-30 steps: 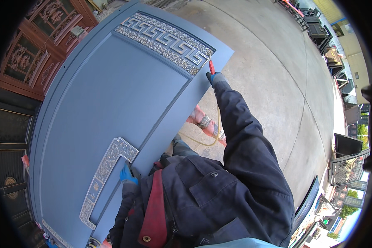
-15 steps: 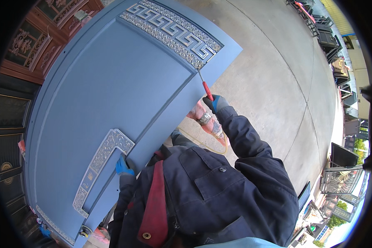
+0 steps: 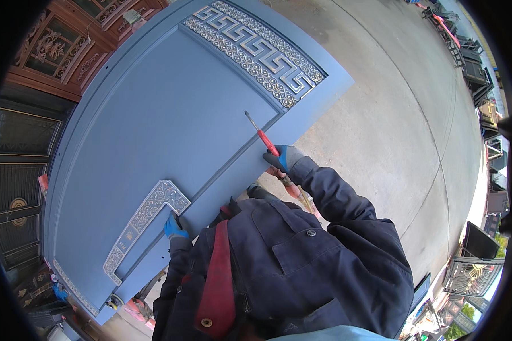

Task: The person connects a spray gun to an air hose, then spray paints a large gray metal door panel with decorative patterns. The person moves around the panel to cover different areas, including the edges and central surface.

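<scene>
A blue-grey door panel [image 3: 131,131] lies in front of me, with a silver key-pattern band [image 3: 256,48] at its far end. My right hand [image 3: 280,158], in a blue and dark glove, is closed around the red handle of a screwdriver [image 3: 267,142]. The shaft points up and left over the panel, its tip apart from the band. An ornate silver L-shaped plate [image 3: 136,227] rests on the panel at left. My left hand [image 3: 175,227], in a blue glove, lies by the plate's inner corner, fingers stretched toward its edge; part of them is hard to see.
Brown carved doors [image 3: 54,48] and dark doors [image 3: 20,170] stand along the left. Concrete floor [image 3: 381,131] spreads out to the right, with stacked dark panels [image 3: 475,74] beyond. A pink-wrapped support [image 3: 293,190] shows beneath the panel near my right forearm.
My right hand has drawn the screwdriver back, so its tip has left the band's near corner and points farther left. My left hand stays by the plate. The whole view has shifted slightly.
</scene>
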`<action>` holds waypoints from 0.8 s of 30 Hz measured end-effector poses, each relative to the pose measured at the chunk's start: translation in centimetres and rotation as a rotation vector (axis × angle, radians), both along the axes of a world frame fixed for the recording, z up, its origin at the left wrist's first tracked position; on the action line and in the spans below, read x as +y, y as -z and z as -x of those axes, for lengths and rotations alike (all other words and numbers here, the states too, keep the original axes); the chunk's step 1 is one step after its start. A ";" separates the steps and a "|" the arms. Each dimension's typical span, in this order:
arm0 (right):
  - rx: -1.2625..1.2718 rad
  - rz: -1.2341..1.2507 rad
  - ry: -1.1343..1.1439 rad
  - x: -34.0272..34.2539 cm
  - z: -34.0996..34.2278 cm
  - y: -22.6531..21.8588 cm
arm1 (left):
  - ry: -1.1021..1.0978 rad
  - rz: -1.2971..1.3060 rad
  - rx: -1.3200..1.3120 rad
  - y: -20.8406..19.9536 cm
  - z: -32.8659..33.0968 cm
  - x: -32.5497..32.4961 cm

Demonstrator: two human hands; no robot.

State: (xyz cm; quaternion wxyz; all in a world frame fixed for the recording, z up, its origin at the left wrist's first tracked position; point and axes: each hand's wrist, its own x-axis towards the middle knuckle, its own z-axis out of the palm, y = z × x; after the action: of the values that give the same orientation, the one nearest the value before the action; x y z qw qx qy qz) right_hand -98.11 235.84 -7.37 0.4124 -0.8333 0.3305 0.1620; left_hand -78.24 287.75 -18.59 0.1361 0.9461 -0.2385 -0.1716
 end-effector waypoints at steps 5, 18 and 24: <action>0.030 -0.126 0.301 -2.6 -8.8 1.5 | -0.078 0.071 -0.061 0.3 0.9 -0.3; -0.039 -0.050 -0.049 -4.9 -29.0 0.6 | -0.180 0.265 -0.047 -0.8 0.6 1.1; -0.006 -0.066 0.143 -4.5 -38.9 -1.0 | -0.180 0.191 -0.395 -0.8 -0.9 2.3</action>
State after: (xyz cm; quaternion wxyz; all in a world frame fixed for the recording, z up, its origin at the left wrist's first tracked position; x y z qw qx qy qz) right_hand -59.26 231.34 -6.35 0.4512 -0.7939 0.3826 0.1405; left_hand -77.32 290.03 -17.80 0.1905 0.9616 -0.1902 0.0532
